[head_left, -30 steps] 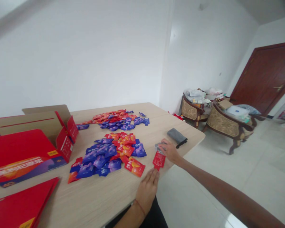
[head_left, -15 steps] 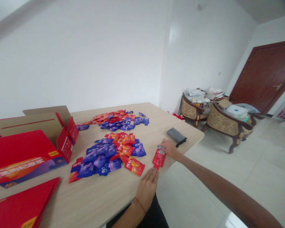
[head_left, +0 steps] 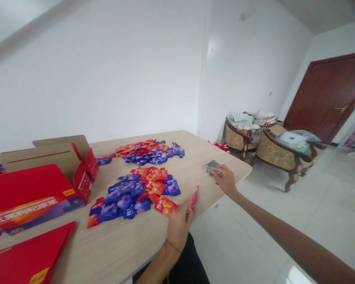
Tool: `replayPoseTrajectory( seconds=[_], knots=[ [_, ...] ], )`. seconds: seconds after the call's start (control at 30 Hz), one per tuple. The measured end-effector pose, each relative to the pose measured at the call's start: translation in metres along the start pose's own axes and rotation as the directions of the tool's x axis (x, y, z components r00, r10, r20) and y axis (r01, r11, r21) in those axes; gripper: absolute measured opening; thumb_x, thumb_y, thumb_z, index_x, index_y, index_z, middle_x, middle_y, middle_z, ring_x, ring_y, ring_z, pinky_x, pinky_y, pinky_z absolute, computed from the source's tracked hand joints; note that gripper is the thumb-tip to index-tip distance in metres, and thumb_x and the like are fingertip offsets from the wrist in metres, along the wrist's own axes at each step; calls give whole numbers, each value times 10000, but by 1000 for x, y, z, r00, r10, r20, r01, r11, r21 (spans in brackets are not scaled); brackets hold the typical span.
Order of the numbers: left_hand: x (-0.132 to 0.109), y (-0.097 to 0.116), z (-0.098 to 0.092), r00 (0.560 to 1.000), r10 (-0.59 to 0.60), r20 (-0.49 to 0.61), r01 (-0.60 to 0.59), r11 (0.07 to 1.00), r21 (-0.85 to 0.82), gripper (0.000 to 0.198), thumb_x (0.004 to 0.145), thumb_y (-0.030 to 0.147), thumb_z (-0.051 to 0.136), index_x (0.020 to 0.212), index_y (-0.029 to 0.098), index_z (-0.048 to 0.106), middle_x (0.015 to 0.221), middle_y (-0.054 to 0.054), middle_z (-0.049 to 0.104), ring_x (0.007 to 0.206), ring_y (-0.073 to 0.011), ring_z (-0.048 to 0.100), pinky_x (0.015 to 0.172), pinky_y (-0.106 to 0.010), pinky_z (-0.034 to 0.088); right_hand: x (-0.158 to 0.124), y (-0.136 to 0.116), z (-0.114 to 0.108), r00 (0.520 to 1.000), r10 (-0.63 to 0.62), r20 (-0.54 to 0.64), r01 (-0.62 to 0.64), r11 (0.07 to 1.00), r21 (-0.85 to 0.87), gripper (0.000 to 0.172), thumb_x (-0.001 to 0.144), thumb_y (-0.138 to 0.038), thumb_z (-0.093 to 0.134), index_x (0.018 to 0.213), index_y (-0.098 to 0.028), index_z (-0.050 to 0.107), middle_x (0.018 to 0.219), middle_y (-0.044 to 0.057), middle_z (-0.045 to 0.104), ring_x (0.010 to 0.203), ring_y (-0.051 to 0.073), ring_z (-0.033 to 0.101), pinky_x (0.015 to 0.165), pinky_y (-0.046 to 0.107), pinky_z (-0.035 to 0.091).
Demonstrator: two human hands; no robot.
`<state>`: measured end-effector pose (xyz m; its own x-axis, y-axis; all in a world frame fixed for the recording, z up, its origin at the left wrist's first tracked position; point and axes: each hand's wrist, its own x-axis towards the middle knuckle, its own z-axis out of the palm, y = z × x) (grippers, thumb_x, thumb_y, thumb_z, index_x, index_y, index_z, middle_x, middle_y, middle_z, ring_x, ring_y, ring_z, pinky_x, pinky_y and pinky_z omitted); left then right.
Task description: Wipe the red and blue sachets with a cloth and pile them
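My left hand (head_left: 179,223) is closed on a red sachet (head_left: 195,197), which is tipped up nearly edge-on above the table's near edge. My right hand (head_left: 226,179) reaches over a dark grey folded piece (head_left: 212,163) near the table's right edge. Its fingers are curled together at that piece, with a small greyish thing at the fingertips that I cannot make out. Left of my left hand lies a heap of purple sachets (head_left: 126,200) and red-orange sachets (head_left: 155,187). One orange sachet (head_left: 165,205) lies closest to my left hand.
Farther back on the wooden table (head_left: 192,157) is a second pile of sachets (head_left: 142,152). An open red carton (head_left: 26,181) stands at the left, with a flat red carton (head_left: 26,252) in front. Beyond the table are patterned armchairs (head_left: 279,146) loaded with bags.
My left hand has picked the red sachet up from the table and tilted it. My right hand has left the sachet's top and moved right and slightly up to the grey folded piece.
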<state>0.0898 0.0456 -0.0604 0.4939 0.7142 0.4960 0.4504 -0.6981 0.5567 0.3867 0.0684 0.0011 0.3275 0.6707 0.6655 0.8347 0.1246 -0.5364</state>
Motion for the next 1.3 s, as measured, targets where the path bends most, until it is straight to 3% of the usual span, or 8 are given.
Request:
replayPoseTrajectory(
  seconds=[0.2,0.4,0.57,0.8,1.03,1.17,1.23,1.3],
  knots=[
    [37,-16,-3,966,-246,77,253,963,-94,145,774,18,619,817,138,688,753,-13,703,699,-165,688,671,-250,542,-4,-17,-3,1000,16,-11,-15,999,51,342,953,-475,593,1020,-230,822,1077,105,732,983,252,691,935,411,533],
    [13,-1,12,993,5,120,-40,954,296,218,926,87,605,1084,150,742,1149,-117,732,1102,-267,679,969,-409,558,-18,-35,6,982,-117,146,120,993,-14,313,1002,-393,552,1090,-228,804,1138,110,706,1046,248,673,957,398,534],
    [-32,-11,35,958,213,193,-285,786,549,464,944,275,699,1373,105,646,1392,-197,668,1273,-322,643,1054,-470,557,-43,-57,21,797,-328,507,401,915,-38,313,1032,-286,502,1218,-246,751,1224,100,659,1030,202,644,944,336,516],
    [-44,-38,44,913,322,250,-407,676,614,454,954,43,556,1404,40,618,1388,-194,688,1299,-264,657,1101,-375,540,-79,-64,68,643,-366,673,452,891,52,181,979,-266,607,994,-235,785,1061,75,685,941,195,619,834,313,489],
    [-42,-35,42,908,315,277,-420,679,603,468,958,36,512,1413,76,613,1422,-197,667,1322,-280,646,1071,-427,562,-27,-17,65,802,-125,584,267,950,-162,274,984,-222,534,925,-218,802,983,68,703,843,165,617,821,278,485],
    [-41,-35,41,908,319,273,-420,683,597,469,955,32,513,1409,77,616,1433,-203,657,1324,-280,648,1071,-421,565,-17,-22,57,874,-127,469,217,966,-144,317,1023,-297,500,1119,-215,791,1107,90,699,950,189,647,885,309,503],
    [-41,-35,41,908,325,266,-420,684,596,472,957,25,499,1412,72,613,1443,-204,650,1331,-277,644,1076,-412,564,-31,-33,58,875,-211,436,247,969,-27,327,1037,-338,501,1171,-236,780,1144,86,693,981,188,654,902,311,508],
    [-41,-34,40,909,331,252,-415,685,598,472,958,18,487,1410,63,614,1438,-202,654,1329,-278,645,1075,-404,566,-51,-42,63,800,-348,489,339,934,111,292,1029,-354,535,1128,-260,793,1118,71,701,969,181,655,896,303,508]
  ],
)
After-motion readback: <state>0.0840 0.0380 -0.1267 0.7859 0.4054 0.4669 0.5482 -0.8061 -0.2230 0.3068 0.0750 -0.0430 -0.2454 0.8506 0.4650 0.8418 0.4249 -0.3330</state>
